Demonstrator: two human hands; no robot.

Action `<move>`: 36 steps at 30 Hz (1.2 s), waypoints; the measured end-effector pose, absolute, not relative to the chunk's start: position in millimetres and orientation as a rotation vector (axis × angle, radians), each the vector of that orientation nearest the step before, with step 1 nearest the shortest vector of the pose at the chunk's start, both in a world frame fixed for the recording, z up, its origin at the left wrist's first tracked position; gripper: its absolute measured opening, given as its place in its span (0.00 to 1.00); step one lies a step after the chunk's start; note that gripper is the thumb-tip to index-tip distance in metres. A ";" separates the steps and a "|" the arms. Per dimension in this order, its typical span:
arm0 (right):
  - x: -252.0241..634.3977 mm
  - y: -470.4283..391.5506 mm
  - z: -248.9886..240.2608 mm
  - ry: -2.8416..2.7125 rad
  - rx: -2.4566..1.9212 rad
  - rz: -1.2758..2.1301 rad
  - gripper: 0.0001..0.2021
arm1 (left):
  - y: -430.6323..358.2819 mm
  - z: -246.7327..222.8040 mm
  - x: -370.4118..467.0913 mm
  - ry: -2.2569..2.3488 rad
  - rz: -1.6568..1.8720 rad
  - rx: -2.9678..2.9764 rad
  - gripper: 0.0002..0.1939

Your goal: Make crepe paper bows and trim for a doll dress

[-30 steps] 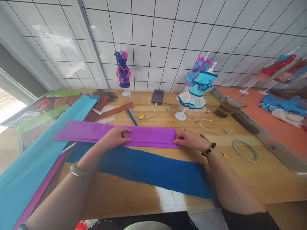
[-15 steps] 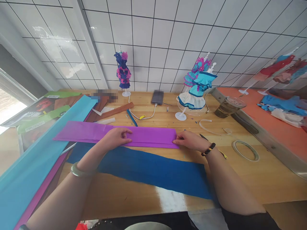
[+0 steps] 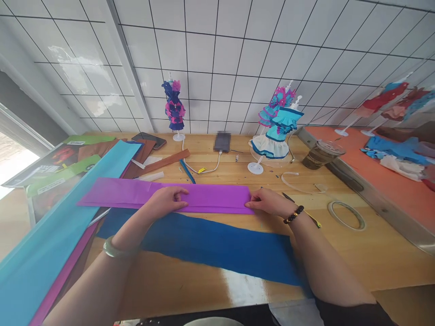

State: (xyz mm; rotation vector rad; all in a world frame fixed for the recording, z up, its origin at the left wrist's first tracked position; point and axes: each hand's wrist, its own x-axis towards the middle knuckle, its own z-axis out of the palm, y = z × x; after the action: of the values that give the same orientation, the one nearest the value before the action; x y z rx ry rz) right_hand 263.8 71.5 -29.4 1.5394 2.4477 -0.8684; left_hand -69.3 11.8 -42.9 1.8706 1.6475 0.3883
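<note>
A long folded purple sheet (image 3: 217, 197) lies across the wooden table. My left hand (image 3: 169, 200) rests on its middle, fingers curled, thumb and fingertips apart on the paper. At the sheet's right end my right hand (image 3: 265, 202) pinches the lower corner between thumb and fingers. Nearer to me lies a dark blue strip (image 3: 217, 244), partly under my left forearm. A long light blue sheet (image 3: 61, 222) runs diagonally on the left, beneath the purple sheet's left end, with another purple sheet (image 3: 70, 267) showing along its edge.
Small dresses on stands (image 3: 175, 108) (image 3: 280, 127) stand at the back by the tiled wall. A power bank (image 3: 222, 142) with a white cable, a lidded cup (image 3: 321, 155), a tape roll (image 3: 346, 215) and a yellow cutter (image 3: 312, 219) lie around. Brown strips (image 3: 166, 162) are at back left.
The view has tilted up slightly, so the table appears a little lower. Both hands keep nearly the same places on the purple sheet.
</note>
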 end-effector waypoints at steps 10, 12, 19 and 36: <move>259.7 68.2 -26.1 2.433 1.575 -0.817 0.18 | -1.3 -30.8 -55.9 1.702 0.334 2.325 0.19; 259.2 68.3 -26.5 2.417 1.611 -0.767 0.17 | -7.1 -28.6 -46.4 1.680 0.259 2.507 0.20; 258.2 66.3 -29.8 2.431 1.681 -0.653 0.16 | -16.9 -35.8 -20.9 1.463 -0.030 2.820 0.22; 181.1 -34.5 -33.5 3.152 1.407 -0.036 0.18 | -15.0 -39.9 -25.3 1.442 0.040 2.779 0.20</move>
State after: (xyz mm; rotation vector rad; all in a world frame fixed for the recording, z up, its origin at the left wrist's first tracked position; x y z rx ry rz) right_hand 181.1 -34.5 -33.5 1.4072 3.1518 -0.0358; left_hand -25.3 -15.0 -39.9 2.7788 1.4420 0.0401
